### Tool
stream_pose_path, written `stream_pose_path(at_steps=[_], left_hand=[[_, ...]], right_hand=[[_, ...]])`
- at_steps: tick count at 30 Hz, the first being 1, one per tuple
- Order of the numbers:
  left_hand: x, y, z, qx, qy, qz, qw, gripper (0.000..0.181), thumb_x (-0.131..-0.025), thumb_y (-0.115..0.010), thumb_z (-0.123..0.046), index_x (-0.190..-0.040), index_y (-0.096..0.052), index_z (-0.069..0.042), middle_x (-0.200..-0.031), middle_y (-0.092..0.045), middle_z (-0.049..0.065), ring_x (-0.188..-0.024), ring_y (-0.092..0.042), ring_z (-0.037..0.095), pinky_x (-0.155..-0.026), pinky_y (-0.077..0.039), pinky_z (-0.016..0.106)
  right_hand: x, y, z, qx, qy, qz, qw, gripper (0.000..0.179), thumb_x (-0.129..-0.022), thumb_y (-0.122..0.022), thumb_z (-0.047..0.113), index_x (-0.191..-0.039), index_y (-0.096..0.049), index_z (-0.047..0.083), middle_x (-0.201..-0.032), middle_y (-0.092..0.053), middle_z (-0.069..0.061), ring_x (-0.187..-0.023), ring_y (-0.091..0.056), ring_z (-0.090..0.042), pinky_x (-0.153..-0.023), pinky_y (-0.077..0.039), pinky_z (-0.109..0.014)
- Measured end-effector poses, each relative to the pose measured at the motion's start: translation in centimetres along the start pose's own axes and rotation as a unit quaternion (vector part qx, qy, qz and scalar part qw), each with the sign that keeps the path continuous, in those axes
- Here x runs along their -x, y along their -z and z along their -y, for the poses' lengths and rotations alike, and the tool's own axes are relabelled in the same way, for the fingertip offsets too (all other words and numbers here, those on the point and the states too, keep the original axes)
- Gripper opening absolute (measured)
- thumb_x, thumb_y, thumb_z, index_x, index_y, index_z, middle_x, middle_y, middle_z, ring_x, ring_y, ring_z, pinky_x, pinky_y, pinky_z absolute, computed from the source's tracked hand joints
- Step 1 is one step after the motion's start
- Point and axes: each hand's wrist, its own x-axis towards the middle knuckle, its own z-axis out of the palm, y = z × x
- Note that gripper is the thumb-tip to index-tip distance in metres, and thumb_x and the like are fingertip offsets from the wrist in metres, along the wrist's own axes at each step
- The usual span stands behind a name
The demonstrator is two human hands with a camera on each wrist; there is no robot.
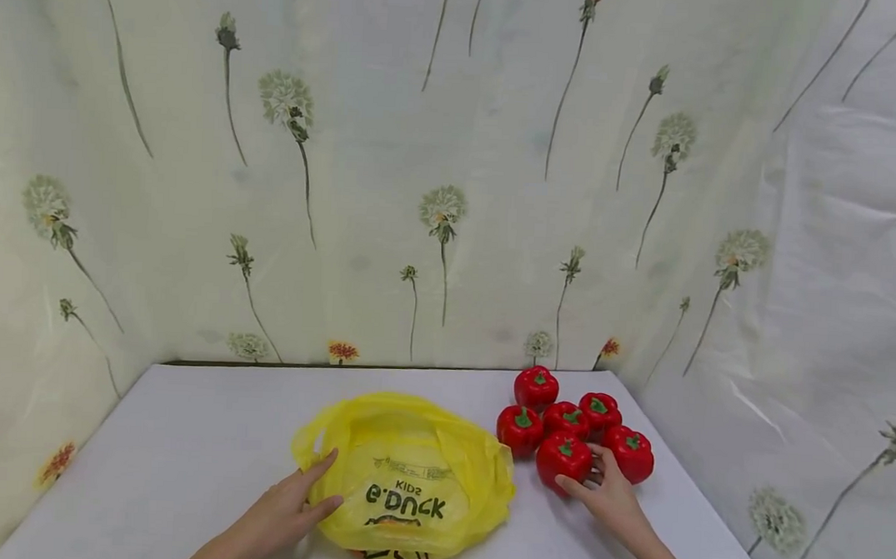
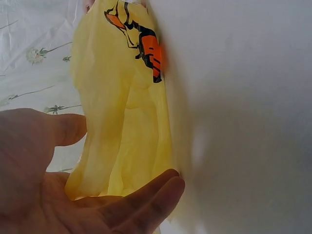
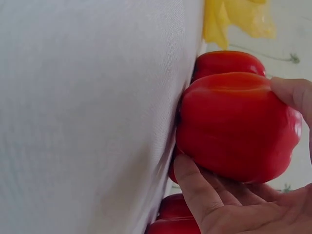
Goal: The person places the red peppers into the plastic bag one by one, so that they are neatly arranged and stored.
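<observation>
Over a white table (image 1: 185, 443), right hand's grip (image 1: 607, 488) clasped round red pepper (image 1: 563, 461), left hand (image 1: 288, 506) spread, apparently touching yellow bag (image 1: 476, 489)

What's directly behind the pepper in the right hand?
Another red pepper, its green stem showing, sits directly behind the held pepper in the head view. The rear one's lower front is covered from sight.

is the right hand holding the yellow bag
No, the right hand grips a red pepper, and the yellow bag lies apart from that hand in the head view.
</observation>
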Motion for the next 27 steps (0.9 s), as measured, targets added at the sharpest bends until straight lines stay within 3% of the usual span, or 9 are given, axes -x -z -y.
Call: stream_pose_path(at_steps=[7, 15, 22, 27], left_hand=[[0.2, -0.1, -0.2, -0.019, -0.043, -0.005, 0.9989, 0.070, -0.095, -0.054, -0.047, -0.147, -0.038, -0.003, -0.143, -0.048, 0.023, -0.120, -0.053, 0.045, -0.097, -0.043, 0.061], [0.4, 0.2, -0.3, -0.015, -0.042, -0.011, 0.9989, 0.066, -0.094, -0.059, -0.038, -0.143, -0.041, 0.003, -0.135, -0.052, 0.030, -0.121, -0.053, 0.045, -0.097, -0.044, 0.058], [0.5, 0.2, -0.6, 0.002, -0.035, -0.017, 0.9992, 0.064, -0.094, -0.061, -0.031, -0.142, -0.041, 0.006, -0.142, -0.046, 0.028, -0.126, -0.048, 0.046, -0.100, -0.041, 0.059], [0.6, -0.2, -0.6, 0.004, -0.031, -0.027, 0.9991, 0.066, -0.093, -0.063, -0.031, -0.142, -0.041, 0.005, -0.142, -0.046, 0.028, -0.125, -0.049, 0.046, -0.101, -0.041, 0.058]], right_hand=[[0.0, 0.5, 0.0, 0.016, 0.010, -0.003, 0.9998, 0.102, -0.073, -0.080, 0.050, -0.142, -0.026, -0.002, -0.137, -0.042, -0.030, -0.121, -0.046, -0.047, -0.086, -0.056, -0.047], [0.8, 0.8, 0.7, 0.007, 0.016, -0.012, 0.9998, 0.106, -0.072, -0.077, 0.057, -0.145, -0.026, -0.001, -0.139, -0.042, -0.030, -0.123, -0.047, -0.046, -0.085, -0.056, -0.046], [2.4, 0.7, 3.8, -0.003, 0.045, -0.012, 0.9989, 0.106, -0.070, -0.077, 0.059, -0.147, -0.029, 0.006, -0.136, -0.047, -0.025, -0.123, -0.049, -0.044, -0.080, -0.058, -0.043], [3.1, -0.5, 6.6, -0.034, 0.081, 0.012, 0.9960, 0.098, -0.072, -0.079, 0.053, -0.147, -0.032, 0.014, -0.140, -0.049, -0.020, -0.126, -0.049, -0.040, -0.083, -0.058, -0.041]])
